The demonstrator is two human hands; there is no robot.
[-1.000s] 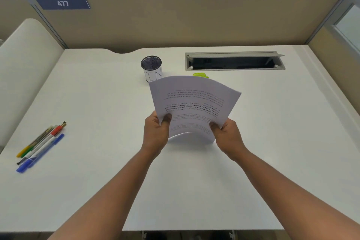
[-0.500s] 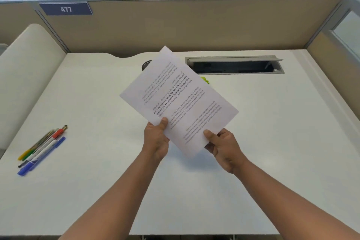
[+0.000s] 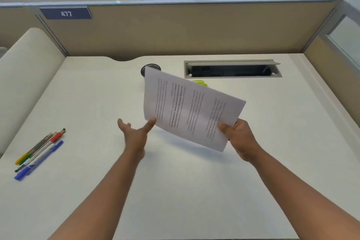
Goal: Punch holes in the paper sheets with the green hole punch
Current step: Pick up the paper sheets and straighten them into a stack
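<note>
Mid-frame, the sheets hang tilted above the desk, thin and floppy (likely to sag or fan), best pinched at an edge. The right hand pinches their lower right edge, thumb on top. The left hand is spread, thumb touching the lower left corner. The punch peeks out behind them.

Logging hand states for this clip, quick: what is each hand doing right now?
Left hand: open, fingers spread, thumb tip at the paper sheets' corner, gripping nothing.
Right hand: holds the paper sheets by their near edge.
</note>
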